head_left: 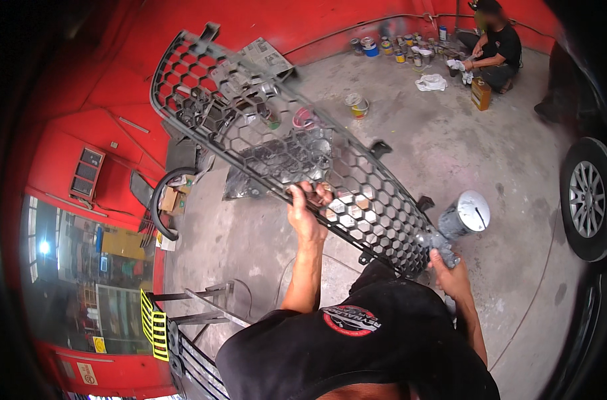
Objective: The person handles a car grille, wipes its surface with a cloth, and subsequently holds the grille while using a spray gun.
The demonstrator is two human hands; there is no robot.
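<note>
Grille (pixel 383 223) slants up before me, my left hand (pixel 307 217) gripping its edge, my right hand (pixel 451 275) wrapped round a spray gun (pixel 443 248) near its closer end. Coating seems underway; the next pass calls for steady sweeping. A stand (pixel 213 291) sits left, a wheel (pixel 587 190) right; a jutting bracket (pixel 381 147) could obstruct the gun.

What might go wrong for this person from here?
The long dark honeycomb-mesh grille might tip or slip, since the bare left hand grips it at one long edge. The spray gun with a grey cup and white lid, in the right hand, appears close to the grille's lower end and might knock it. Any spray could also reach the ungloved left hand.
</note>
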